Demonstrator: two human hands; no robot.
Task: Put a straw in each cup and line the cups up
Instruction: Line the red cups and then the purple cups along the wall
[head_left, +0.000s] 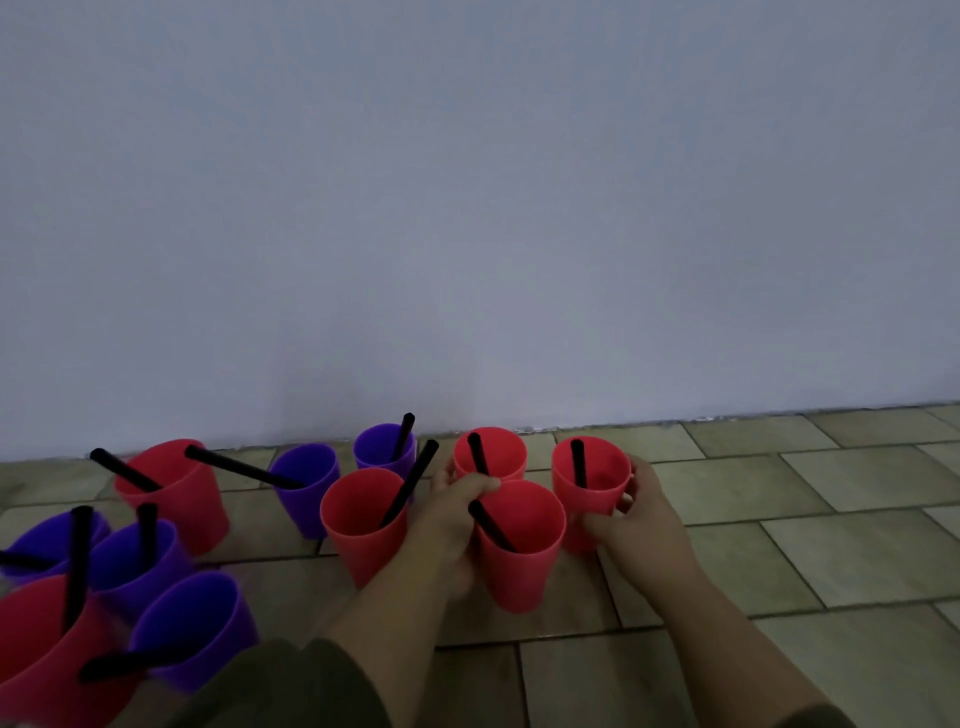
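Note:
Several red and purple cups stand on the tiled floor near the wall, each with a black straw in it. My left hand (457, 512) grips the near red cup (524, 551) at its rim, thumb over the edge beside its straw (491, 527). My right hand (636, 506) grips the rightmost red cup (589, 486) by its side; a straw (578, 462) stands in it. Behind them sits another red cup (498, 452), and to the left a red cup (358, 519) with a slanted straw (410, 480).
Two purple cups (306, 486) (384, 447) and a red cup (171, 493) stand further left by the wall (467, 208). A cluster of purple and red cups (192, 623) fills the bottom left corner. Bare floor tiles (805, 519) lie to the right.

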